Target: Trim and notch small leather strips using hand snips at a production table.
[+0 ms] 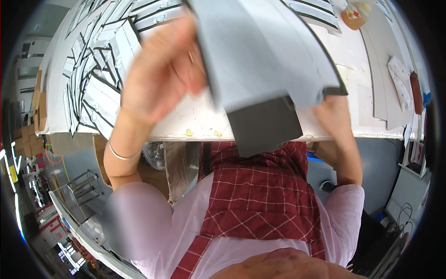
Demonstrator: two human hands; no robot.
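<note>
From the head view, a large flat grey sheet (260, 51) with a darker square flap at its lower edge is held above the white bench (353, 69). Many white flat pieces with black edges (93, 74) lie piled on the bench at the left. The left hand (160, 76) grips the sheet's left edge, fingers closed on it. The right hand (332, 116) holds the sheet from below on the right; its fingers are mostly hidden.

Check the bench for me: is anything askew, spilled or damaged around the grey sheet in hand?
The flat white pieces left of the left hand lie in a loose, crisscrossed heap, not a squared stack. Small yellowish bits sit near the table edge. The grey sheet shows no visible damage.
</note>
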